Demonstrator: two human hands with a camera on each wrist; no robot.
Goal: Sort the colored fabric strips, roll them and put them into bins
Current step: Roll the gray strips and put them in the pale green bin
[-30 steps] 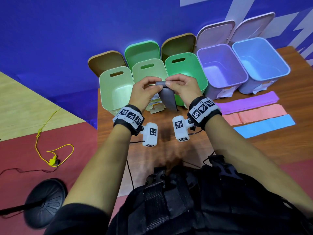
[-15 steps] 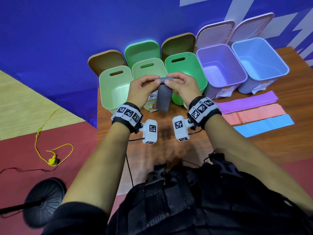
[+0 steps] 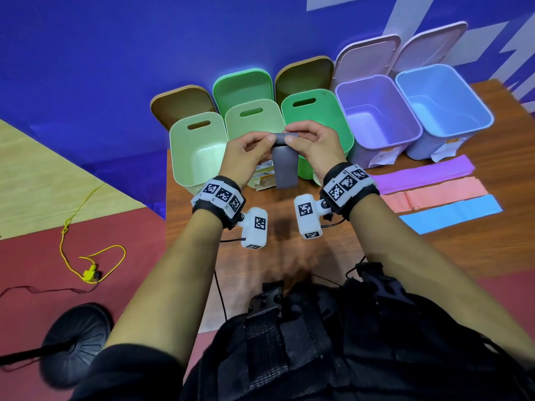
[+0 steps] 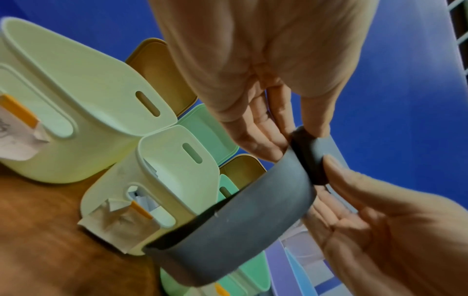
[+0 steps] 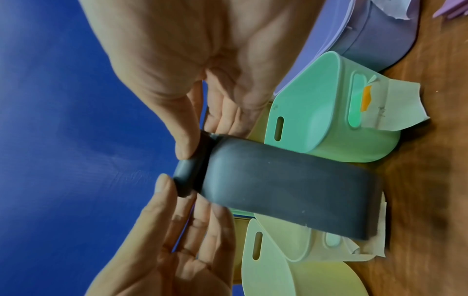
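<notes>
A grey fabric strip [image 3: 285, 169] is partly rolled, and its tail hangs down in front of the bins. My left hand [image 3: 260, 143] and right hand [image 3: 301, 137] pinch the two ends of the roll [image 3: 285, 138] above the table. In the left wrist view, a thumb and fingers of my left hand [image 4: 298, 128] hold the roll [image 4: 309, 156]. In the right wrist view, the right thumb [image 5: 187, 144] presses on the roll [image 5: 190, 176], with the tail [image 5: 291, 186] trailing towards the table. Purple [image 3: 422, 178], pink [image 3: 434, 195] and blue [image 3: 451, 214] strips lie flat at the right.
A row of open bins stands at the back of the wooden table [image 3: 289, 256]: two pale green [image 3: 185, 157] [image 3: 252, 117], one green [image 3: 344, 131], one purple [image 3: 376, 117] and one blue [image 3: 443, 105]. Their lids lean on the blue wall. Paper tags hang from the bin fronts.
Both hands stay on the grey roll and have shifted slightly upward. The hanging tail, tilted to the right a second ago, now hangs straight down.
</notes>
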